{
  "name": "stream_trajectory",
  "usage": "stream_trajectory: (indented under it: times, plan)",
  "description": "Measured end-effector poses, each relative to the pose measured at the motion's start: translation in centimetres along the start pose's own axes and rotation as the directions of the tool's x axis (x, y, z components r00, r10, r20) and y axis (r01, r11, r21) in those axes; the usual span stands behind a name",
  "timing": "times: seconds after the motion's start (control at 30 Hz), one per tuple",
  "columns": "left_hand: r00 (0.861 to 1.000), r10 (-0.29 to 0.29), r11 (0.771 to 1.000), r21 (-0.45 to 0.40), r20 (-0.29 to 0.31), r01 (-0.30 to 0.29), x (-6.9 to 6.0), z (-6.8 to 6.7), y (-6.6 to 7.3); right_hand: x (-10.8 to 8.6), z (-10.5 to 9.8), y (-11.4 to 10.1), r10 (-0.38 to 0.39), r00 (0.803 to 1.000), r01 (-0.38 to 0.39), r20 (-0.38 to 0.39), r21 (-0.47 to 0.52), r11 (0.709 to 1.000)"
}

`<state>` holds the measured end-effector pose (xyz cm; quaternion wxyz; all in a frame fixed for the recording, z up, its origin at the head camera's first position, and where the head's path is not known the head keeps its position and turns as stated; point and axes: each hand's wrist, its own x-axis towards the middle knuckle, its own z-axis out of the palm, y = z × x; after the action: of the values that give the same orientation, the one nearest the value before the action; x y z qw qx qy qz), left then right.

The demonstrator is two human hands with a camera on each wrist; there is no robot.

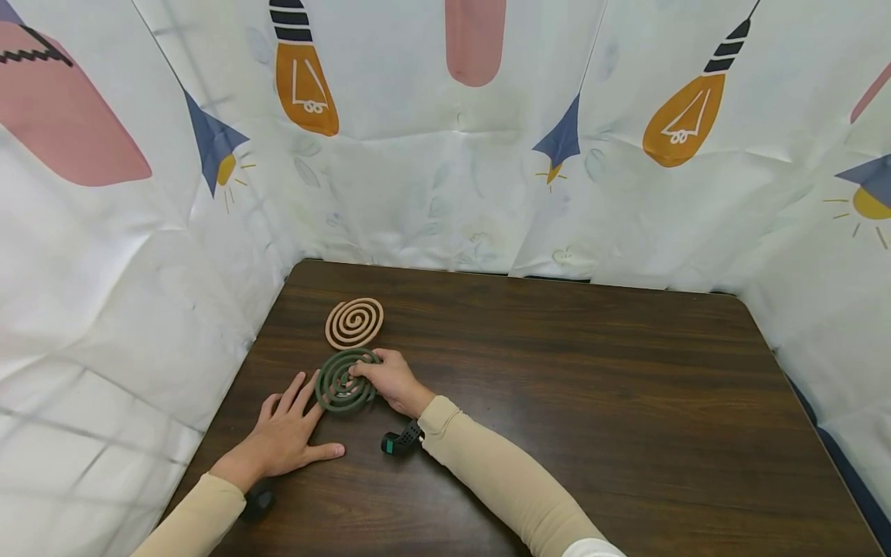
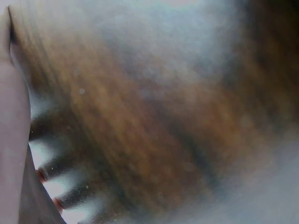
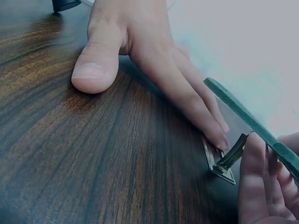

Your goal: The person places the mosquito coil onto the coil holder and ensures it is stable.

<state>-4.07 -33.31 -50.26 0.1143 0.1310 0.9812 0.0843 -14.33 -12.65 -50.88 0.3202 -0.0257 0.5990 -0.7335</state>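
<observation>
A green mosquito coil point(image 1: 346, 401) is pinched by my right hand point(image 1: 398, 383) near its centre and right side. In the right wrist view the coil point(image 3: 243, 112) appears edge-on, tilted above the table. Under it stands a small metal coil stand point(image 3: 230, 156) with a flat base and a raised prong close to the right fingers point(image 3: 254, 161). My left hand point(image 1: 287, 433) lies spread with straight fingers on the table, its fingertips pressing on the stand's base. Just beyond the green coil lies a tan mosquito coil point(image 1: 336, 329).
The dark wooden table point(image 1: 592, 402) spreads out to the right. White printed sheets point(image 1: 418, 193) hang along its back and sides. A dark wrist device point(image 1: 402, 439) hangs by the right wrist; another point(image 1: 259, 501) is by the left. The left wrist view is blurred.
</observation>
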Motion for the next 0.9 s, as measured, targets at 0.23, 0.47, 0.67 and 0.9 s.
stream_trajectory:
  times: [0.23,0.47,0.67,0.9]
  plan:
    - [1.0,0.002,1.0,-0.007,0.004,-0.002,-0.03,-0.09,0.09,-0.06,-0.1,0.11,-0.008,1.0,0.008,0.008,0.0,1.0]
    - [1.0,0.004,1.0,-0.011,-0.001,-0.004,-0.08,-0.11,0.17,-0.24,-0.08,0.15,-0.014,1.0,0.015,0.019,-0.06,0.998]
    - [1.0,-0.005,1.0,-0.011,0.016,0.006,-0.01,-0.06,0.09,-0.29,-0.11,0.21,-0.024,1.0,0.025,0.019,-0.064,0.998]
    - [1.0,-0.009,1.0,-0.018,0.02,0.01,0.03,-0.02,0.0,-0.13,-0.2,0.5,-0.034,0.998,0.036,0.05,-0.046,0.998]
